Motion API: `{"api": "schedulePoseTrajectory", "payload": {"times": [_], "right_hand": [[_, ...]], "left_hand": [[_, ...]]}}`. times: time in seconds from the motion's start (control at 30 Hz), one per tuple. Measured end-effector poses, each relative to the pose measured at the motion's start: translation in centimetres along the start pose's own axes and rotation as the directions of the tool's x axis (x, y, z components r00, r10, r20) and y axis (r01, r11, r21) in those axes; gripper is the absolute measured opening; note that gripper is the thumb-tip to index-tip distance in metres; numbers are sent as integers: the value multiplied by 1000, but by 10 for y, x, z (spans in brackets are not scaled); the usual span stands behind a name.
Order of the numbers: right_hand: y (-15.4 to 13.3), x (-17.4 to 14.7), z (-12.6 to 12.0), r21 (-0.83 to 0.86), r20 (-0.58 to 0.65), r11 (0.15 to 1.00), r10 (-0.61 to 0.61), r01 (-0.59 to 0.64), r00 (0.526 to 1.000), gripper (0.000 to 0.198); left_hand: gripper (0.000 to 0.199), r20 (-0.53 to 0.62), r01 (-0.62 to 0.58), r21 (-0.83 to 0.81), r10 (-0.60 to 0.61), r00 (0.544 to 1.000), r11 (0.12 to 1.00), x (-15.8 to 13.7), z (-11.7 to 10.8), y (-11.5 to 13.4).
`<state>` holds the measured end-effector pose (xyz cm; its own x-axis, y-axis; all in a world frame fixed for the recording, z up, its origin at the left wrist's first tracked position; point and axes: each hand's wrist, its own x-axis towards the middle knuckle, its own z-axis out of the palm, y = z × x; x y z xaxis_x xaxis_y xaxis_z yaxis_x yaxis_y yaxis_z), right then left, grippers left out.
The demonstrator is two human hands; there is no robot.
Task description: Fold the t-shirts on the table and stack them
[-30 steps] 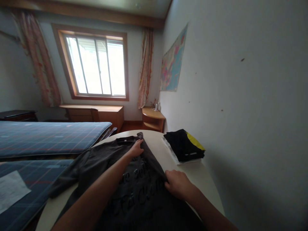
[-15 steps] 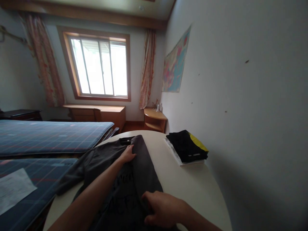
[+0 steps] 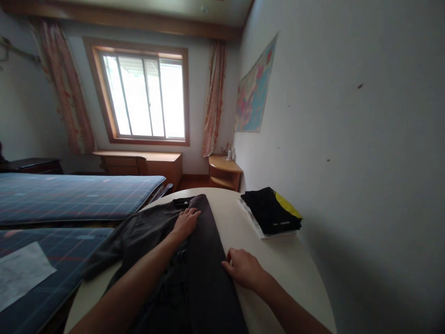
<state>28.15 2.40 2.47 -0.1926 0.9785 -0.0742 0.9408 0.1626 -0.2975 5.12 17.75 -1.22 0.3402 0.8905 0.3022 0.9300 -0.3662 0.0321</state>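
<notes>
A dark grey T-shirt (image 3: 212, 241) with dark lettering lies spread on a round white table (image 3: 274, 269), its collar at the far end. Its right side is folded inward in a long strip. My left hand (image 3: 186, 221) presses on the shirt just below the collar, fingers stretched out over the fold. At the fold's right edge, my right hand (image 3: 243, 268) has its fingers curled, with thumb and fingertips at the cloth's border. The forearm of my left arm crosses over and hides part of the lettering.
A stack of folded clothes (image 3: 271, 211), black and yellow on top, sits at the table's right near the white wall (image 3: 365, 195). To the left are beds with blue plaid mattresses (image 3: 76, 197) and a paper sheet (image 3: 24, 273). A corner shelf (image 3: 224, 164) stands behind.
My right hand has moved right and away from me, from over the shirt to its folded edge. The folded strip lies flatter and straighter. My left hand's fingers have spread out near the collar.
</notes>
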Motion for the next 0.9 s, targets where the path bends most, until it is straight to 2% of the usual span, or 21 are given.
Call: {"api": "schedulePoseTrajectory", "payload": {"times": [0.1,0.27,0.43,0.6,0.7,0.9], "right_hand": [[8,6,5,-46,-6,996,77,-78,997,30],[8,3,13,33,-16,998,56,-56,998,22],[7,1,20,115,-35,993,27,-23,999,15],[13,4,15,178,-38,984,14,-8,999,9],[20,7,10,240,-43,971,17,-6,999,13],[48,16,-1,249,-153,967,85,-45,984,13]], "left_hand": [[47,39,-87,38,86,996,995,10,-5,13],[56,123,-134,82,124,985,988,31,-2,34],[38,183,-133,116,111,977,984,50,3,47],[32,170,-129,117,108,979,985,65,8,58],[33,145,-106,108,90,985,988,76,14,69],[36,94,-36,54,31,995,998,113,26,101]]}}
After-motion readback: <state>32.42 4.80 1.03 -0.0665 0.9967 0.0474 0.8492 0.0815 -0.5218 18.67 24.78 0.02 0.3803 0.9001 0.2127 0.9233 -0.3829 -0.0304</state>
